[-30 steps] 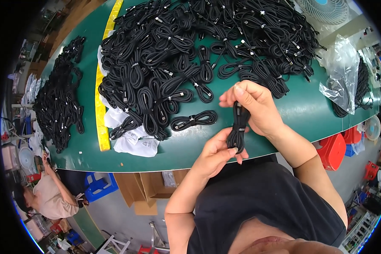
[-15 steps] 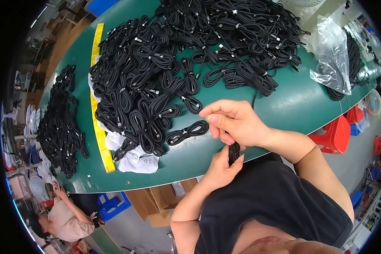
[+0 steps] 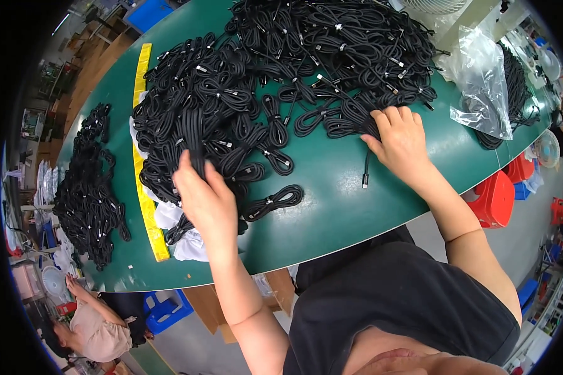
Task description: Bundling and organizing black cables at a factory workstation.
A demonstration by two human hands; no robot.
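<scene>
My left hand (image 3: pixel 205 199) reaches over the left heap of black coiled cables (image 3: pixel 162 103), thumb and fingers around the lower end of a long coiled cable (image 3: pixel 193 134). Over at the right, my right hand (image 3: pixel 401 142) closes on a coiled cable (image 3: pixel 355 119) at the front of the far heap (image 3: pixel 338 37). One loose plug (image 3: pixel 365 181) hangs down from that cable onto the green table. Between my hands a single tied cable coil (image 3: pixel 273 203) lies alone near the table edge.
Yellow tape (image 3: pixel 145 206) borders the left heap, with white bags (image 3: pixel 191 246) under its near end. Farther left lies another cable pile (image 3: pixel 87 187). A clear plastic bag (image 3: pixel 481 94) rests at the right, beyond red stools (image 3: pixel 495 199). Another person (image 3: pixel 100 331) is at the lower left.
Both hands have parted from in front of my body. The left went left to the heap with a cable coil; the right moved right and took hold of a coil there.
</scene>
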